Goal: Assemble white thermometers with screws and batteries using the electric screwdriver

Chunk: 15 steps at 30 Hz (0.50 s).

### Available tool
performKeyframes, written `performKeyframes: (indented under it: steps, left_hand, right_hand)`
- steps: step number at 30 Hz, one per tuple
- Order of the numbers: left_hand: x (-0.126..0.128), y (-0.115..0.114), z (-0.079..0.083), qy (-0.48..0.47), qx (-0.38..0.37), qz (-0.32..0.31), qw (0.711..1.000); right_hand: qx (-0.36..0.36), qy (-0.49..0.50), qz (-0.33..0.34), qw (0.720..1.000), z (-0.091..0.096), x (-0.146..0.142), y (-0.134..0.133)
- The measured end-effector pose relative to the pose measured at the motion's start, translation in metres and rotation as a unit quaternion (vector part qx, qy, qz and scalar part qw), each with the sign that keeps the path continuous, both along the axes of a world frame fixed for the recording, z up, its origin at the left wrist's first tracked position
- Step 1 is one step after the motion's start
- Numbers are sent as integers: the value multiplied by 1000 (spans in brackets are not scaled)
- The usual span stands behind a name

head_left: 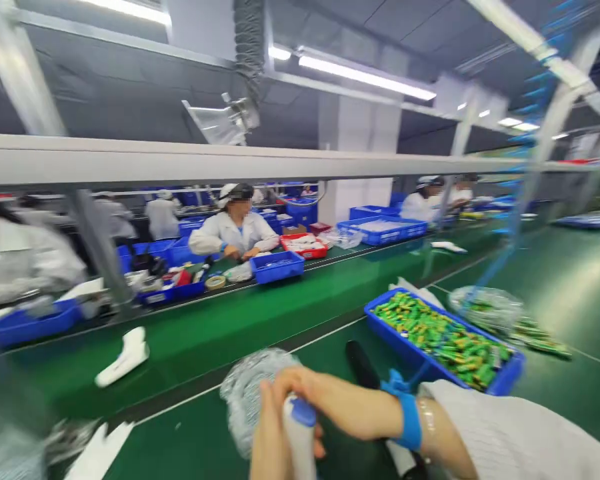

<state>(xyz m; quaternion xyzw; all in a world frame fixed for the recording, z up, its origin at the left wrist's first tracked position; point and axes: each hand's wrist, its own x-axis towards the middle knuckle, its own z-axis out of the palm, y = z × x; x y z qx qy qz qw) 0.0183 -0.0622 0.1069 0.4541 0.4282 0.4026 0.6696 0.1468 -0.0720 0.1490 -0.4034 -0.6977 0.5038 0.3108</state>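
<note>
A slim white device with a blue end piece [300, 437] stands upright between my two hands, low in the middle of the head view. My left hand [269, 437] is closed along its left side. Wrapped over the device's top and right side is my right hand [305, 390], with a blue band on that wrist. The device's lower part runs out of the frame. Just behind my hands lies a clear plastic bag [253, 380]. A dark, long object [363, 365] sits partly under my right forearm; its kind is unclear.
Green-and-yellow small parts fill a blue tray [513, 373] at right, near another plastic bag [487, 310]. White gun-shaped housings [127, 357] lie on the green conveyor [190, 340]. Across it, a co-worker [235, 230] sits behind blue bins [277, 270]. A shelf rail [280, 163] crosses overhead.
</note>
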Motion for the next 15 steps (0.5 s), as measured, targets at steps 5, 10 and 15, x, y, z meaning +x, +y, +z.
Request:
performKeyframes:
  steps: [5,10,15]
  left_hand:
    - [9,9,0,-130,-49,-41,989]
    - [17,20,-20,-145,-44,-43,987]
    - [9,60,-57,123,172,73,975]
  right_hand:
    - [96,-71,-74,990,-6,18,6]
    - [161,-180,-50,969,-11,16,14]
    - [125,-224,-131,958,-24,37,66]
